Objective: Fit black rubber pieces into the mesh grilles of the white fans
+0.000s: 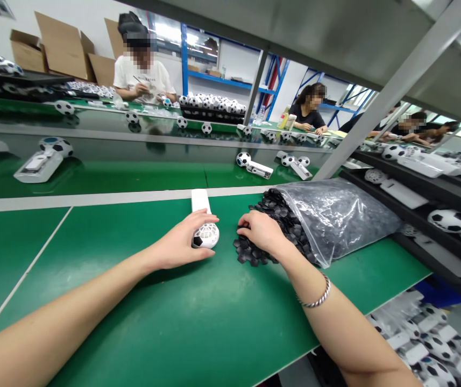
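Note:
My left hand [182,239] is wrapped round the ball end of a white device [201,201], which lies on the green table. The ball end [206,235] is a white lattice with a black patch at its left side. My right hand [263,231] rests at the near left edge of a heap of small black pieces [293,228], its fingers curled down. Whether a piece is between those fingertips is hidden. The heap spills from the mouth of a clear plastic bag [347,215].
Beyond a white strip [93,200], a green conveyor belt [153,174] carries several football-shaped devices. Black trays [435,215] of white parts stand at the right, under a slanted metal post [383,99]. People sit across the line, one in a white shirt [143,78].

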Available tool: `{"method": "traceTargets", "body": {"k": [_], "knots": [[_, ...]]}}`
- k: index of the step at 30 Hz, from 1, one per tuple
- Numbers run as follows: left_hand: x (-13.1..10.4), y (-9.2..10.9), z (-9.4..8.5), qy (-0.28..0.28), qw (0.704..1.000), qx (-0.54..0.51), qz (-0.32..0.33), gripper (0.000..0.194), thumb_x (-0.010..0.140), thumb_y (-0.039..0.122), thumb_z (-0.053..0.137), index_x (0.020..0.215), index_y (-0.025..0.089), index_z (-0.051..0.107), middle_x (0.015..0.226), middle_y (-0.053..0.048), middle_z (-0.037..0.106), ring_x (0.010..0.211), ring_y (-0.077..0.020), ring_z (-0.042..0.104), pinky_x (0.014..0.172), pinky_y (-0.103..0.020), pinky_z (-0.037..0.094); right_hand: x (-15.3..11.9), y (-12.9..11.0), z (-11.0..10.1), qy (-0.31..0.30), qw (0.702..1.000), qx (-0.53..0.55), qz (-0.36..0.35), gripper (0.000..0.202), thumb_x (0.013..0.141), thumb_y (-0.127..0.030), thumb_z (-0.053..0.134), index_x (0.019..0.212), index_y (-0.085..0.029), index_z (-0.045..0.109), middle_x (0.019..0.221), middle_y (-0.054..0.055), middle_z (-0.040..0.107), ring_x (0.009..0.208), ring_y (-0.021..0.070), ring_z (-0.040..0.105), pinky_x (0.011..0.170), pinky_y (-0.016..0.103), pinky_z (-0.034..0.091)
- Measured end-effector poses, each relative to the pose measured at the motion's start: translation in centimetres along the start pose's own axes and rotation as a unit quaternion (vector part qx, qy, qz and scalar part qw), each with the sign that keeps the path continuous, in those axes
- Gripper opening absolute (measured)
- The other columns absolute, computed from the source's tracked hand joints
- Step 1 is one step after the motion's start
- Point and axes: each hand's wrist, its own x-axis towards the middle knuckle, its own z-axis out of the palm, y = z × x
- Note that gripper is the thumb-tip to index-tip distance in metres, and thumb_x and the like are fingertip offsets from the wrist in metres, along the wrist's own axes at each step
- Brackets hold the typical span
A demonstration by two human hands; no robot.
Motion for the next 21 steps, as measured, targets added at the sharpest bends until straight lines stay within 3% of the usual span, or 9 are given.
{"method": "traceTargets", "body": {"k": [4, 9, 11, 14, 17, 21], "knots": [[0.0, 0.0, 0.4, 0.003, 1.000, -0.012, 0.001, 0.053, 0.069, 0.024, 0.054, 0.121, 0.024, 0.044, 0.136, -0.004, 0.038, 0.132, -0.0245, 0.020, 0.107, -0.041, 0.022, -0.1, -0.7, 0.4, 0.008, 0.999, -0.024, -0.030, 0.004, 0.079, -0.019, 0.060, 0.080, -0.019, 0.064, 0.083, 0.008, 0.061, 0.080, 0.0222, 0.058, 0.063, 0.028, 0.041], [-0.1, -0.2, 0.1, -0.009, 1.000, -0.018, 0.009, 0.056, 0.067, 0.020, 0.052, 0.122, 0.024, 0.042, 0.139, -0.004, 0.032, 0.132, -0.0228, 0.019, 0.108, -0.040, 0.020, 0.2, -1.4, 1.1, 0.049, 0.997, -0.055, -0.039, 0.020, 0.082, -0.005, 0.044, 0.086, -0.011, 0.063, 0.086, 0.016, 0.059, 0.087, 0.0283, 0.053, 0.076, 0.039, 0.038], [-0.1, -0.2, 0.0, -0.013, 1.000, -0.019, 0.002, 0.057, 0.068, 0.020, 0.053, 0.123, 0.024, 0.041, 0.141, -0.004, 0.029, 0.132, -0.0227, 0.018, 0.108, -0.039, 0.021, 0.3, -1.2, 0.9, 0.059, 0.996, -0.053, -0.043, 0.024, 0.084, -0.005, 0.041, 0.092, -0.012, 0.062, 0.088, 0.014, 0.059, 0.088, 0.0263, 0.053, 0.076, 0.037, 0.038], [-0.1, -0.4, -0.1, -0.021, 0.999, -0.023, 0.006, 0.058, 0.068, 0.020, 0.054, 0.124, 0.025, 0.040, 0.141, -0.004, 0.028, 0.132, -0.0227, 0.018, 0.107, -0.039, 0.021, 0.0, -1.0, 0.2, 0.078, 0.990, 0.067, -0.099, 0.028, 0.087, -0.007, 0.039, 0.101, -0.019, 0.060, 0.085, 0.006, 0.057, 0.083, 0.0178, 0.054, 0.075, 0.029, 0.041], [-0.1, -0.7, -0.2, -0.021, 0.999, -0.024, 0.021, 0.060, 0.067, 0.019, 0.055, 0.125, 0.025, 0.039, 0.140, -0.004, 0.029, 0.132, -0.0223, 0.018, 0.108, -0.038, 0.020, -0.6, -1.4, -0.4, 0.083, 0.951, 0.248, -0.164, 0.027, 0.086, -0.007, 0.039, 0.093, -0.021, 0.061, 0.080, 0.001, 0.055, 0.078, 0.0130, 0.054, 0.074, 0.025, 0.043], [0.0, -0.7, -0.2, -0.020, 0.999, -0.027, 0.032, 0.060, 0.068, 0.019, 0.055, 0.126, 0.024, 0.039, 0.138, -0.004, 0.033, 0.132, -0.0220, 0.019, 0.108, -0.036, 0.021, -0.9, -2.1, 0.1, 0.028, 0.910, 0.385, -0.153, 0.027, 0.083, -0.007, 0.040, 0.093, -0.019, 0.062, 0.086, 0.002, 0.054, 0.072, 0.0104, 0.057, 0.068, 0.024, 0.048]]}}
